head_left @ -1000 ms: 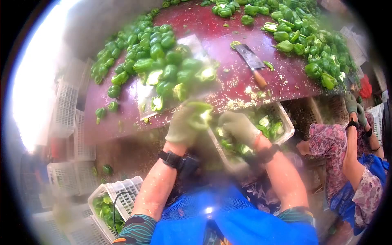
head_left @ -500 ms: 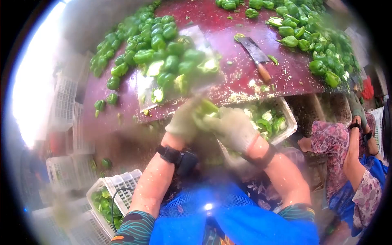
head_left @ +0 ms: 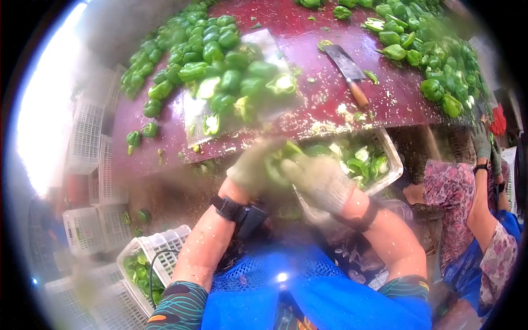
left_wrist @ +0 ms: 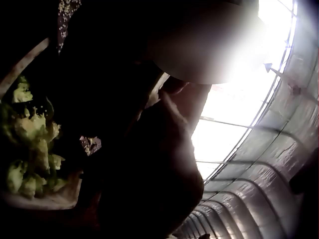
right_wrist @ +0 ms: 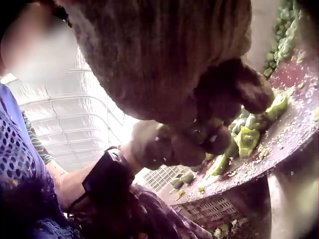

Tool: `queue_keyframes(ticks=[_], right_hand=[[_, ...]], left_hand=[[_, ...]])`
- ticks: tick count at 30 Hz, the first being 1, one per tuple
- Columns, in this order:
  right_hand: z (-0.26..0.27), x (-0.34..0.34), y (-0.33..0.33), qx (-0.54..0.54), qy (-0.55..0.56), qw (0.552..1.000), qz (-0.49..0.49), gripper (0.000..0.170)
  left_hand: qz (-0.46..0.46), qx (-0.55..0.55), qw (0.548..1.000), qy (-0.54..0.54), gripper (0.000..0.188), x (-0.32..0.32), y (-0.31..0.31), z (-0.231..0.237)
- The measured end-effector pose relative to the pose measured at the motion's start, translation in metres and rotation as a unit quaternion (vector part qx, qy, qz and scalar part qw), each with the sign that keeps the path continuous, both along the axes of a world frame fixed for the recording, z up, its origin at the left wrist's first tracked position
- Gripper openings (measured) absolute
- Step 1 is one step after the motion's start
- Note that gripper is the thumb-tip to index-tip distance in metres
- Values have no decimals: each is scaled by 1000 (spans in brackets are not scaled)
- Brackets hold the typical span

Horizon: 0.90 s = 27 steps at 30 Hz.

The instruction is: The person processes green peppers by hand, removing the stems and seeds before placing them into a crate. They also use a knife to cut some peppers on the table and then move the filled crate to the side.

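Head view has our left hand [head_left: 248, 166] and right hand [head_left: 323, 182] meeting at one green pepper [head_left: 274, 168], held near the table's [head_left: 396, 99] edge and just beside the crate [head_left: 394, 159] of cut pieces [head_left: 360, 166]. Our left fingers are curled round the green pepper and the right ones pinch it, though blur hides their exact placing. We judge the step in hand to be parting it by hand, the knife [head_left: 345, 63] lying apart. Next, we think, the left needs to stay steady while the right pulls carefully
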State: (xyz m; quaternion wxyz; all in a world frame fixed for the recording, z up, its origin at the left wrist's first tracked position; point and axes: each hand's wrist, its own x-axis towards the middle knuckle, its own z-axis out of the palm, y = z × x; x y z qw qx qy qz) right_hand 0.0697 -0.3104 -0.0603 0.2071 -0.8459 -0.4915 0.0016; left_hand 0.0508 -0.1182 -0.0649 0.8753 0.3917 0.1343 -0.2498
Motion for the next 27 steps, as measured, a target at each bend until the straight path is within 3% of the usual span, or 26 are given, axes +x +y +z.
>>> queue_keyframes(ticks=[2, 4, 8, 11, 13, 15, 18, 19, 20, 22, 23, 24, 26, 27], right_hand=[[-11, -3, 1, 1, -19, 999, -31, 21], [-11, -2, 1, 13, -44, 998, -51, 20], [-14, -8, 6, 30, -44, 996, -77, 19], [-21, -4, 11, 29, -36, 996, -78, 19], [-21, -3, 20, 24, -19, 995, -94, 18], [-16, -3, 29, -1, 35, 990, -136, 16], [-2, 3, 23, 115, 134, 973, -150, 17], [-4, 4, 21, 165, 226, 946, -165, 19], [-7, 6, 19, 213, 316, 907, -179, 21], [9, 12, 14, 245, 506, 802, -205, 28], [9, 15, 13, 257, 534, 778, -209, 28], [8, 17, 11, 269, 560, 754, -213, 27], [5, 20, 7, 283, 604, 715, -209, 28], [1, 21, 6, 281, 488, 810, -165, 27]], left_hand=[[-8, 267, 948, -172, 28, -4, -4, -22], [-10, 382, 888, -255, 28, -1, -6, -30], [-2, 365, 901, -236, 28, -2, -6, -37], [19, 291, 929, -226, 27, -3, -13, -33], [55, 155, 977, -135, 23, -4, -15, -16], [101, -62, 991, 63, 16, -3, -17, 4], [89, -60, 994, 36, 19, -1, -4, -14], [74, 114, 987, -82, 22, -2, 0, -31], [55, 284, 937, -195, 25, -3, 4, -49], [81, 304, 933, -174, 27, -1, -2, -33], [124, 152, 980, -41, 27, 0, -7, -22], [161, -8, 982, 95, 27, 1, -13, -10], [149, 7, 985, 81, 25, 2, -12, -18], [143, 14, 987, 74, 25, 3, -13, -17]])
